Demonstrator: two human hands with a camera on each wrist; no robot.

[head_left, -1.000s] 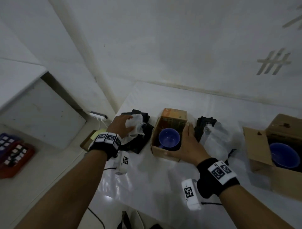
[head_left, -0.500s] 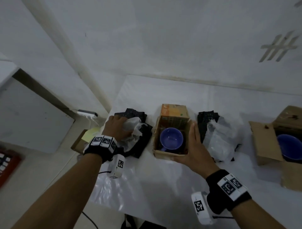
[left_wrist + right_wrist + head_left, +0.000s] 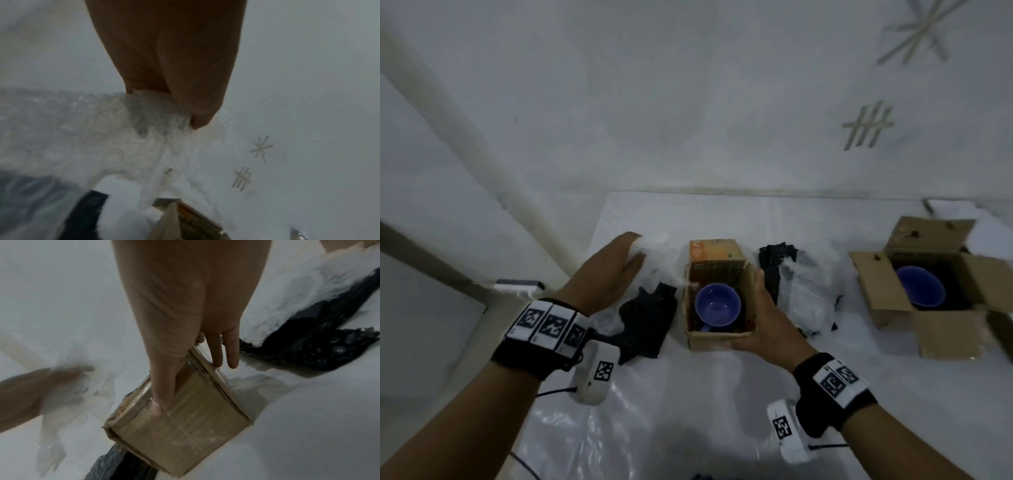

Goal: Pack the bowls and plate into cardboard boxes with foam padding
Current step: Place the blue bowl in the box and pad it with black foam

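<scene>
Left hand (image 3: 616, 270) has lifted the white foam sheet (image 3: 654, 253) (off the black foam).

The white worktop (image 3: 688, 411) carried two open cardboard boxes (image 3: 719, 337) (image 3: 941, 329) and black foam sheets (image 3: 645, 322) beside crumpled white wrap (image 3: 803, 298).

Black wristbands (image 3: 541, 339), white coded tags

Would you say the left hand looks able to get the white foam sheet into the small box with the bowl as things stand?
Probably yes. The left hand already grips the foam sheet just left of the small box, whose top is open above the bowl; the right hand only holds its right side.
</scene>
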